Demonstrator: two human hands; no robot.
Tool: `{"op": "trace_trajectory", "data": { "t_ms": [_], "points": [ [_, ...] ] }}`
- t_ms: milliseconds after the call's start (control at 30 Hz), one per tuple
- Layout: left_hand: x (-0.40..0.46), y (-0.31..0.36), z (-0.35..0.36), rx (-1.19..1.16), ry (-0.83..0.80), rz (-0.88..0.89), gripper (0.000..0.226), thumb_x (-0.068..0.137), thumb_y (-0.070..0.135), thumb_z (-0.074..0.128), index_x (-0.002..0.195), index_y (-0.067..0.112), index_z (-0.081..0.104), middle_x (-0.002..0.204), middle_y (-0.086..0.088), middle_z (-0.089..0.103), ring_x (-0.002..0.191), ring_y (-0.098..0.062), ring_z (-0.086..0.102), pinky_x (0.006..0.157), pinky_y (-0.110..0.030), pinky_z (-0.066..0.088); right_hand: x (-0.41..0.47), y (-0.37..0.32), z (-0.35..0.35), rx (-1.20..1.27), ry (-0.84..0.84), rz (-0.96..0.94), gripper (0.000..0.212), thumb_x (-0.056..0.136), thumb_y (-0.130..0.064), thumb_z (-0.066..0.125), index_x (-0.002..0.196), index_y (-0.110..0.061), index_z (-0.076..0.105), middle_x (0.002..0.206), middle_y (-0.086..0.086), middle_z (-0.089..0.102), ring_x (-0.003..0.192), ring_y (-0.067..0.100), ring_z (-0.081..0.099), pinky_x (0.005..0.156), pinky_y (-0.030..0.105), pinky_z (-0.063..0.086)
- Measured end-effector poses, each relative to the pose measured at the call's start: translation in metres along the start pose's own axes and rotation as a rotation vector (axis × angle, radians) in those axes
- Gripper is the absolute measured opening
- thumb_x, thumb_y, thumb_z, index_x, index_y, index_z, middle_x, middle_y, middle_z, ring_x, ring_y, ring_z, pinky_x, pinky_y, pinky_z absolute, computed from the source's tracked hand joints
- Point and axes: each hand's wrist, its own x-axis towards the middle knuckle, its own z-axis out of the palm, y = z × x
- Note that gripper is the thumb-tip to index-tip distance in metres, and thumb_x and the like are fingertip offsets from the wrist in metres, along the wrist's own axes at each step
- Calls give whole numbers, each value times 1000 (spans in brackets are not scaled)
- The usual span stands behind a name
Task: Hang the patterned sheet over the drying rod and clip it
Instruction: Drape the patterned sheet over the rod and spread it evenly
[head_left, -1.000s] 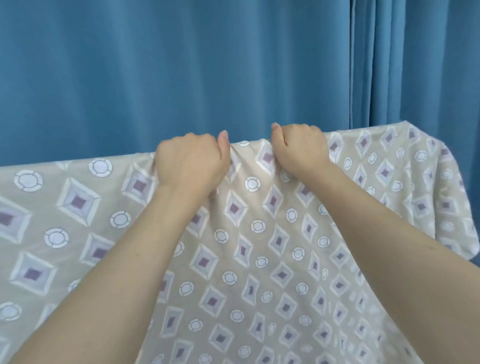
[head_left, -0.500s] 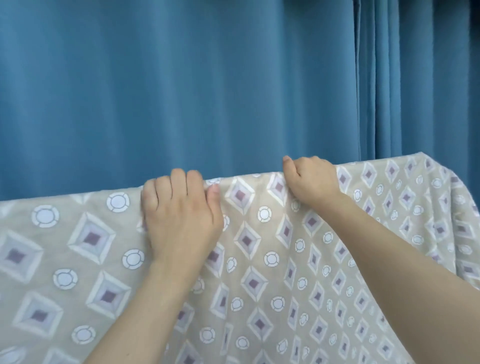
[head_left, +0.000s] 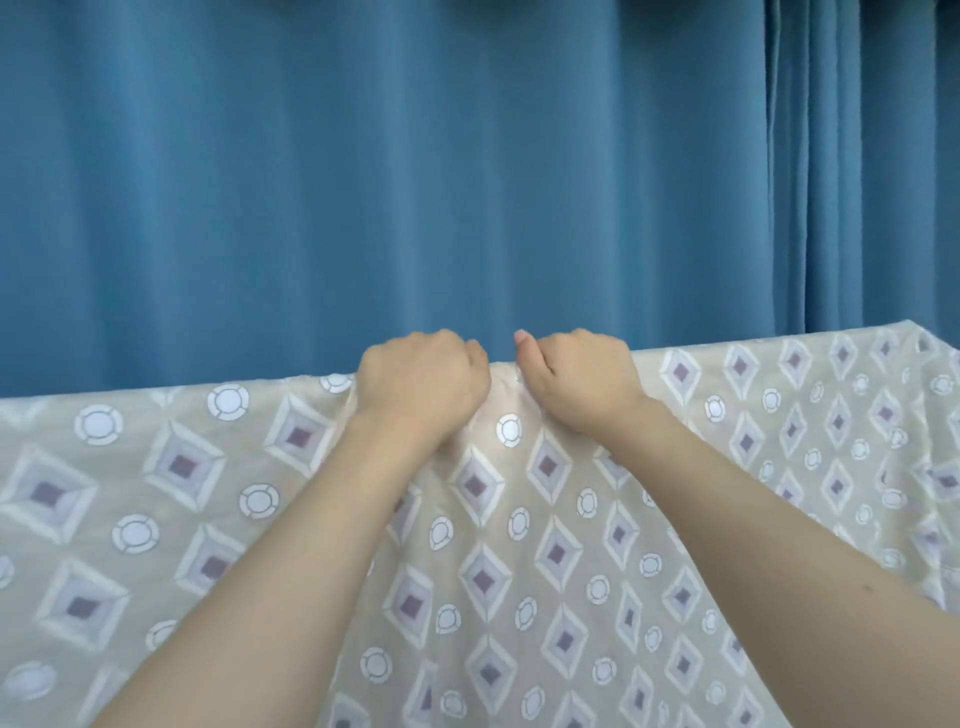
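Head view: both fists, left hand (head_left: 423, 387) and right hand (head_left: 582, 382), pinch bunched cloth at the top fold of the beige diamond-and-circle patterned sheet (head_left: 519, 561), draped before a blue curtain (head_left: 415, 182). Unclipped, the sheet could likely slide off the hidden rod if pulled unevenly.

Head cam, fwd, close on sheet (head_left: 519, 545)
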Motion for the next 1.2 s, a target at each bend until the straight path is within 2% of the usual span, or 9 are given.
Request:
{"op": "trace_trajectory", "data": {
  "t_ms": [100,267,367,500,567,767,900,1067,1200],
  "points": [
    [-43,-18,18,162,388,27,23,94,32,39,83,14,49,81,-9,57,75,-31,48,72,-42,33,14,1,-9,15,-190,75,49,99,-38,26,59,-15,41,65,2,48,67,25,49,62,31,32],
    [-56,-51,23,251,389,24,38,97,36,34,82,9,56,78,-12,54,75,-32,47,77,-45,36,34,-1,-22,88,-593,156,36,96,-44,24,91,-19,49,93,-4,51,96,23,49,81,35,38],
    [-30,-52,-7,220,197,-68,52,101,37,24,68,12,56,67,-7,56,66,-30,49,66,-35,35,33,-19,-20,149,-478,72,39,99,-38,26,79,-12,47,84,1,50,89,26,50,72,34,37],
    [7,-55,-33,43,-295,-106,36,99,36,24,74,20,45,80,3,48,84,-24,49,73,-34,33,12,-46,-10,213,-156,-93,52,103,-42,22,64,-16,44,64,-1,47,73,27,48,64,35,34],
    [12,-53,-35,-20,-369,-101,35,98,36,25,74,20,45,80,6,48,81,-21,50,73,-35,34,9,-52,-5,102,-138,-94,58,102,-46,20,64,-16,52,64,0,49,72,28,50,65,34,35],
    [-51,-59,3,182,393,-22,29,95,34,35,88,14,54,85,-6,57,80,-31,49,79,-43,35,31,-45,-19,132,-532,29,41,99,-42,24,71,-21,46,81,-4,50,85,21,49,75,34,35],
    [-75,-81,23,215,469,-19,38,96,37,37,105,7,59,97,-11,56,95,-34,50,103,-48,32,48,-44,-22,171,-790,15,37,100,-41,26,88,-27,59,100,-7,55,100,19,54,94,38,40],
    [-37,-87,-19,250,165,-111,48,98,35,22,66,13,51,69,-5,59,70,-30,52,67,-35,36,45,-70,-16,318,-558,-121,38,104,-34,30,79,-16,51,88,-1,56,85,21,52,77,34,42],
    [-2,-90,-46,56,-279,-161,36,99,31,23,74,18,45,82,2,47,87,-25,49,74,-34,36,16,-95,-9,338,-215,-191,50,103,-46,22,70,-17,46,68,-4,52,71,21,51,65,35,39]
  ]
}}
